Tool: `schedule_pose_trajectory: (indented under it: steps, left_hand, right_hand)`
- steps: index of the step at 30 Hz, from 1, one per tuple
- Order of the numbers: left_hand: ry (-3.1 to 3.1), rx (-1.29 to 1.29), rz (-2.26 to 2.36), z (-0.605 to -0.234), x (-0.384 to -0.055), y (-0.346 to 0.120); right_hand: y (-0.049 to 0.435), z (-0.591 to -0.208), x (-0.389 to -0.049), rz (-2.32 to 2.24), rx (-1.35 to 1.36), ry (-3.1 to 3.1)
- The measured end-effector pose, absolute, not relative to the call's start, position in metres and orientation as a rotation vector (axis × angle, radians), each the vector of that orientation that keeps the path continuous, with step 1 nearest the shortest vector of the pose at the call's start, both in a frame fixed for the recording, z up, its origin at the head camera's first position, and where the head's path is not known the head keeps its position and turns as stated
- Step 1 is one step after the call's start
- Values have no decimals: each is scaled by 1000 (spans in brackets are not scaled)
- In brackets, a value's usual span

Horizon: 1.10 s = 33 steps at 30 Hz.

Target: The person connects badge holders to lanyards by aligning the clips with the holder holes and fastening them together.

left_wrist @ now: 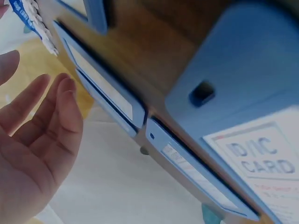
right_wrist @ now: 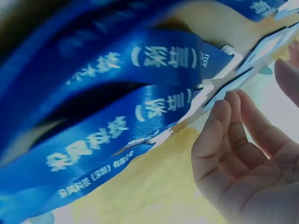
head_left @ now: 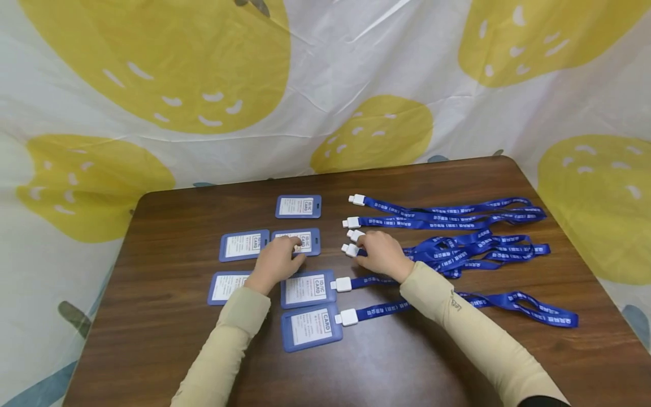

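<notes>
My left hand [head_left: 276, 261] hovers over a blue ID card holder [head_left: 313, 242] in the middle row, partly covering it. In the left wrist view its fingers [left_wrist: 70, 114] are loosely bent, with nothing between them. My right hand [head_left: 383, 254] is beside the white plastic clips of two blue lanyards; its fingertips are right at the upper clip [head_left: 354, 236] and close above the lower clip [head_left: 350, 250]. The right wrist view shows relaxed, slightly bent fingers [right_wrist: 205, 154] with nothing held, and a blue printed lanyard [right_wrist: 93, 126] near the camera.
Two card holders [head_left: 311, 328] at the front lie with their slots at lanyard clips [head_left: 348, 317]. Other holders [head_left: 298, 207] lie behind and to the left. More lanyards [head_left: 447, 217] stretch across the right of the brown table [head_left: 168, 237]. A patterned cloth [head_left: 305, 135] hangs behind.
</notes>
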<state>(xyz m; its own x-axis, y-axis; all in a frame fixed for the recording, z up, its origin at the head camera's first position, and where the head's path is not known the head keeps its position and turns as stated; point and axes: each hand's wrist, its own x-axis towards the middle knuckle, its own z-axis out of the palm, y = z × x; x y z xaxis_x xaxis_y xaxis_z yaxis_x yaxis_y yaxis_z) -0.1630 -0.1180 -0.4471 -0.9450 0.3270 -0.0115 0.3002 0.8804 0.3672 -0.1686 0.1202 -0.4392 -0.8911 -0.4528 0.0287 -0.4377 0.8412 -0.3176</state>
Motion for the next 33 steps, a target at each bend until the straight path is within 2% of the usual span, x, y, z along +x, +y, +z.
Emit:
schedule_pose_trajectory:
  steps: [13,23,33]
  left_hand:
    - [2936,587,374,-449,-201,-122]
    - [2839,573,269,-453,-215,-120]
    - [2789,540,280,-454,-222,-118]
  right_hand:
    - [105,-445,-186,-340,-665,2912]
    - [100,-453,-194,-287,-651,2899]
    - [100,-454,-197,-468,-614,2858]
